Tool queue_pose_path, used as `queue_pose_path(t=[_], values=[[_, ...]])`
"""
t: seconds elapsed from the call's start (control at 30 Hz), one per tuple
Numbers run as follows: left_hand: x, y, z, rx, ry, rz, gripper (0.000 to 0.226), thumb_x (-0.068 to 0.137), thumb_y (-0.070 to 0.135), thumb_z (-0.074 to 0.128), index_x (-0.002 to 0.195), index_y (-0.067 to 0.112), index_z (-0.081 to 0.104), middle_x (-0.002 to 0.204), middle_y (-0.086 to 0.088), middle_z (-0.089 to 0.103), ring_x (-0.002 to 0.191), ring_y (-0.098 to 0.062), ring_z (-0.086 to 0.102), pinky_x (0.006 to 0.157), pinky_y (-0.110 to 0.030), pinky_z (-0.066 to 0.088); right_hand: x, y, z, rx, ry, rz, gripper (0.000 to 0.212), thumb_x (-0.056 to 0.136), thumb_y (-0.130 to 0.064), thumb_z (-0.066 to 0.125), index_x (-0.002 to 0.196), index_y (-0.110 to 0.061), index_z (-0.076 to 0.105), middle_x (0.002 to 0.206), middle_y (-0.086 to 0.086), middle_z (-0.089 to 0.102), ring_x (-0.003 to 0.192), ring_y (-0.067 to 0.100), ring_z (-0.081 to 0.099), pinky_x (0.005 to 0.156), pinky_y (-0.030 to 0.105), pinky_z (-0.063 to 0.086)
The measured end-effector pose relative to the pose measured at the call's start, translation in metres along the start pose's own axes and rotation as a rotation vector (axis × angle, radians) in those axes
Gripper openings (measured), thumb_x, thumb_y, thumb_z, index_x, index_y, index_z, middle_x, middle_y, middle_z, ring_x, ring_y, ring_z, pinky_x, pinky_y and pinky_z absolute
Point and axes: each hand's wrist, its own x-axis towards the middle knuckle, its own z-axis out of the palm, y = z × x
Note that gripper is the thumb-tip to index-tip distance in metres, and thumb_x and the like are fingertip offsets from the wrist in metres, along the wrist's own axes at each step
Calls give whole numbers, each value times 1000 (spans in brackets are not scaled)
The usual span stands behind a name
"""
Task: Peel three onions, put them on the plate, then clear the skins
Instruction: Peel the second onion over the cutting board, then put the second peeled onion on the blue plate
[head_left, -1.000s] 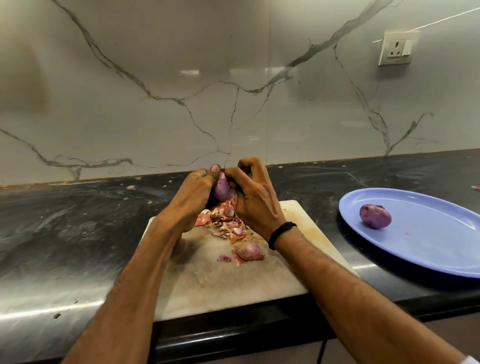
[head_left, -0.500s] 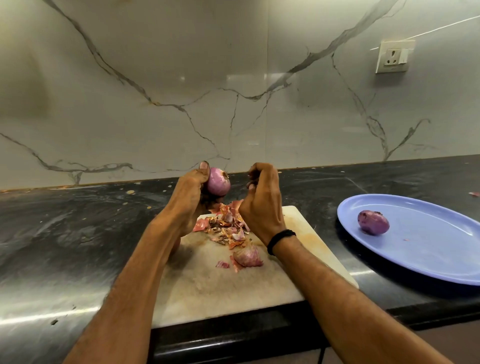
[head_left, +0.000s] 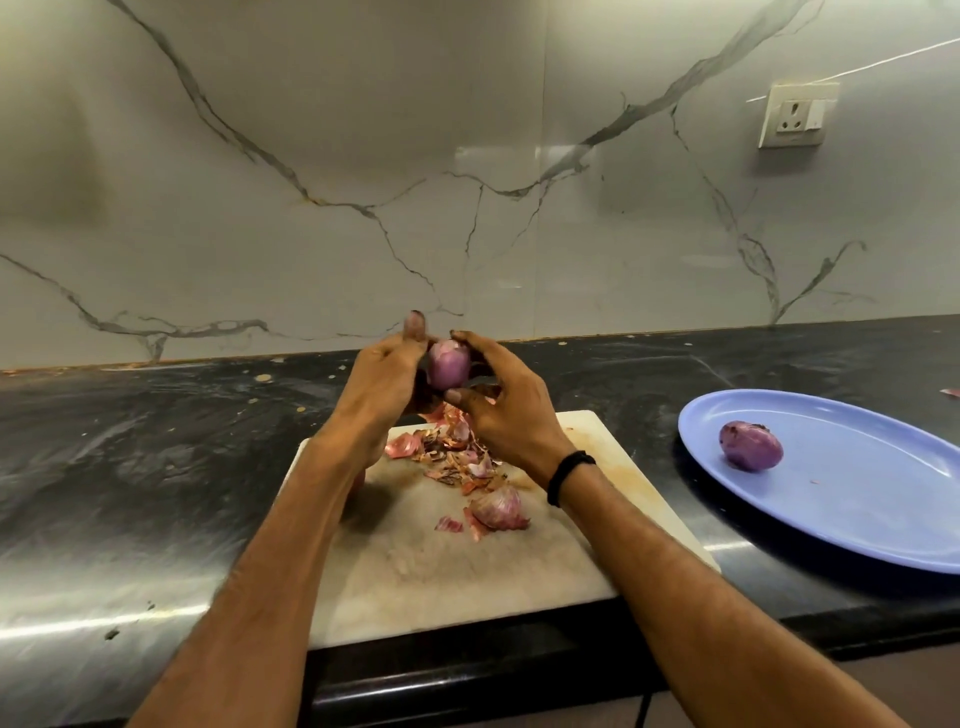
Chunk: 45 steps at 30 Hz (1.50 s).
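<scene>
Both hands hold a purple onion (head_left: 448, 365) in the air above the far edge of the white cutting board (head_left: 467, 571). My left hand (head_left: 382, 387) grips it from the left with the thumb raised. My right hand (head_left: 506, 410) touches it from the right, fingers curled over its top and underside. A pile of reddish skins (head_left: 452, 452) lies on the board below the hands. Nearer me on the board sits another onion (head_left: 500, 509), still in its skin. One peeled onion (head_left: 750, 446) rests on the blue plate (head_left: 857, 499) at the right.
The board and plate sit on a black stone counter (head_left: 156, 467) against a marbled wall. A wall socket (head_left: 792, 115) is at the upper right. A small skin scrap (head_left: 951, 392) lies on the counter beyond the plate.
My right hand, which had pulled away from the onion half a second ago, has come back onto it. Both hands hold the onion slightly higher than a second ago.
</scene>
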Motion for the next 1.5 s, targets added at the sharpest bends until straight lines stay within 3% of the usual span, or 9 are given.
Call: queue_pose_path(t=[0.07, 0.2, 0.4, 0.57, 1.0, 1.13, 1.27, 1.43, 1.5], values=[[2, 0, -2, -19, 56, -4, 44, 105, 50, 35, 97, 24, 69, 98, -8, 71, 85, -25, 68, 80, -38, 59, 2, -2, -5, 160, -42, 126, 60, 85, 0, 70, 138, -18, 48, 131, 4, 57, 117, 16, 56, 101, 34, 49], [5, -2, -7, -20, 79, 33, 35, 107, 34, 43, 96, 21, 73, 95, -12, 74, 88, -29, 69, 83, -39, 58, 3, -4, -8, 413, -36, 224, 55, 89, 9, 59, 136, -17, 49, 132, 6, 55, 121, 17, 55, 100, 30, 49], [8, -6, -9, 116, 92, 170, 16, 98, 20, 63, 109, 15, 73, 96, -4, 75, 88, -16, 73, 68, -19, 58, 4, -3, -9, 492, -34, 243, 54, 90, 11, 56, 137, -14, 47, 130, 3, 54, 121, 18, 55, 101, 34, 49], [10, -11, -13, 249, 118, 269, 19, 85, 20, 78, 103, 18, 78, 96, 3, 76, 93, -10, 72, 88, -34, 60, 4, 0, -7, 552, -59, 254, 55, 90, 14, 53, 137, -14, 46, 134, 7, 52, 122, 21, 56, 100, 41, 50], [4, -5, -12, 244, 96, 428, 26, 80, 20, 81, 105, 12, 79, 100, 0, 78, 94, -10, 74, 88, -37, 61, 6, -1, -18, 1015, -125, 414, 57, 89, 25, 37, 135, -8, 48, 131, 13, 57, 117, 31, 61, 100, 45, 49], [5, -7, -12, 271, 84, 442, 26, 81, 21, 81, 105, 13, 79, 100, 0, 78, 95, -11, 74, 88, -38, 61, 6, -3, -19, 1033, -149, 416, 56, 89, 23, 41, 135, -8, 49, 135, 17, 54, 119, 32, 60, 99, 43, 50], [6, -11, -10, 318, 130, 420, 19, 86, 22, 78, 104, 18, 79, 97, 6, 77, 91, -6, 72, 87, -32, 61, 5, -5, -16, 1022, -120, 457, 44, 90, 9, 56, 132, -3, 49, 129, 22, 57, 113, 32, 63, 93, 41, 55], [8, -18, -9, 441, 231, 379, 23, 94, 20, 71, 115, 13, 75, 108, -3, 76, 83, -1, 66, 79, -14, 53, 3, 0, -15, 766, 33, 522, 32, 91, -14, 66, 120, -3, 60, 114, 17, 65, 102, 30, 67, 87, 42, 57], [6, -17, -10, 481, 242, 360, 25, 95, 18, 69, 119, 10, 72, 114, -7, 74, 95, -10, 67, 89, -24, 55, 1, -1, -22, 634, 96, 507, 35, 87, -13, 72, 118, -6, 59, 112, 16, 64, 97, 28, 68, 83, 41, 59]])
